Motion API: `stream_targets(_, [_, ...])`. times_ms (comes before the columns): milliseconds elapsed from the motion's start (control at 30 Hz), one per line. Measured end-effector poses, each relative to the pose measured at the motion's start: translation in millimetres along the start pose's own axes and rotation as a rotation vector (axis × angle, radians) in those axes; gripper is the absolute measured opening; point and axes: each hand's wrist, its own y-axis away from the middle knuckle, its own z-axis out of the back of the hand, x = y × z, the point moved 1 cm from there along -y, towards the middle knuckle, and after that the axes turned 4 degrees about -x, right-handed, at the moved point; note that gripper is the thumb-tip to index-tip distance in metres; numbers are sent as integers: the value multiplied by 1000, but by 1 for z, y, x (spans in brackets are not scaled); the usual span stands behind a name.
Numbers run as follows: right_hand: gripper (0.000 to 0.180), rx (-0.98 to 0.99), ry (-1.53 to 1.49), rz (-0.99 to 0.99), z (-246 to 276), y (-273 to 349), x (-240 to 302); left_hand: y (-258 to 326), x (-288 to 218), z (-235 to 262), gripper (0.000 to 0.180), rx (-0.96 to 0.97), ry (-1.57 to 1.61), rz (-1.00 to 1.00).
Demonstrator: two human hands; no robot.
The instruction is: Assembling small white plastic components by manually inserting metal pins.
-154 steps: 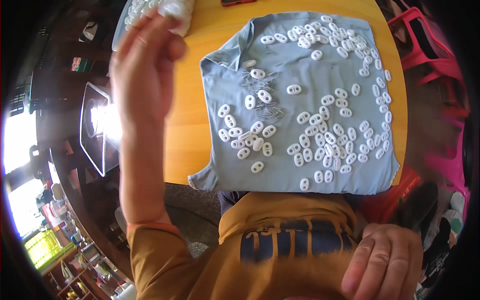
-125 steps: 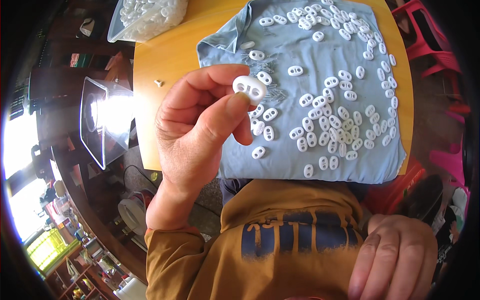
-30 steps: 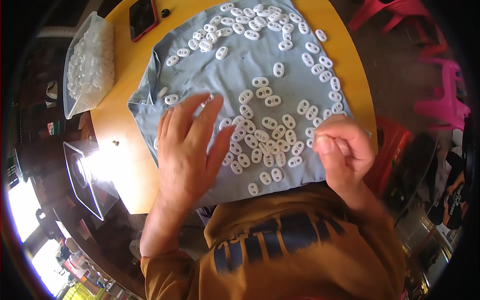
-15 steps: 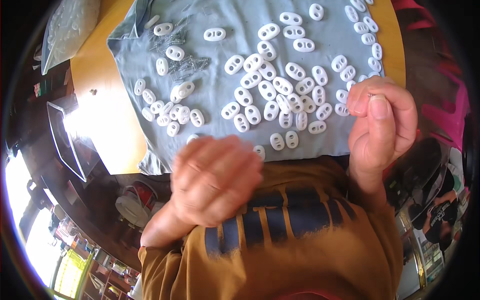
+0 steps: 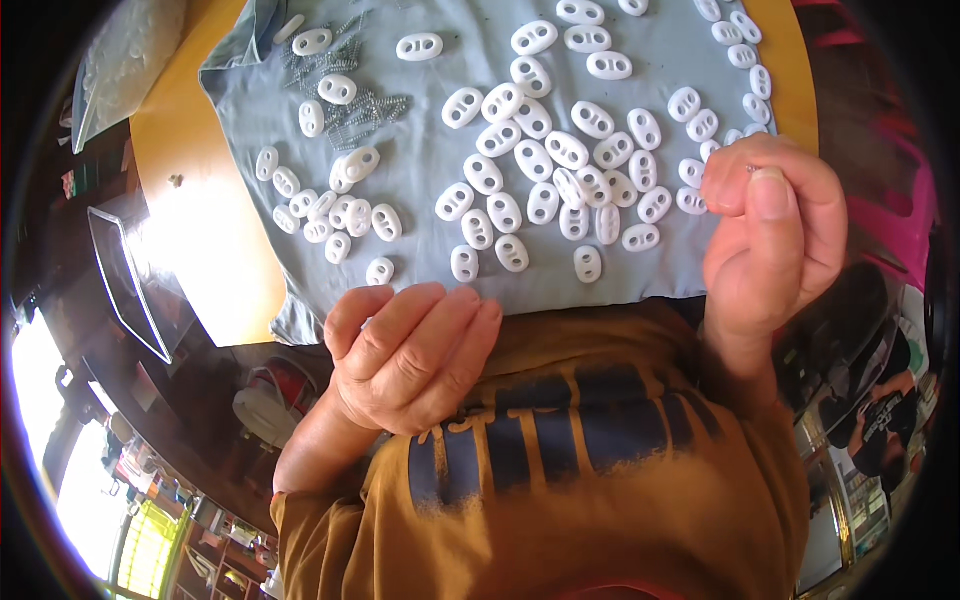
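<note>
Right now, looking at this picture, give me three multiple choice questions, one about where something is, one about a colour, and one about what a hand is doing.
1. Where do the white oval pieces lie?
A. on the blue-grey cloth
B. in a bowl
C. on the floor

2. What colour is the tabletop beside the cloth?
A. black
B. yellow-orange
C. green

3. How is the right hand held?
A. flat on the cloth
B. thumb and fingertips pinched together
C. out of view

Answers: 1 A, the pieces are scattered over the cloth. 2 B, bare yellow-orange surface shows left of the cloth. 3 B, it is raised with thumb pressed to fingertips.
</note>
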Motion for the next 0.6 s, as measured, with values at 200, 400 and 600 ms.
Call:
stream_targets(200, [15, 19, -2, -27, 0, -1, 1, -3, 1, -9, 27, -87, -36, 111])
stream_targets(400, [16, 30, -13, -24, 0, 0, -1, -17, 5, -12, 31, -21, -40, 256])
stream_targets(600, [16, 43, -54, -48, 0, 1, 0, -18, 8, -9, 27, -29, -75, 313])
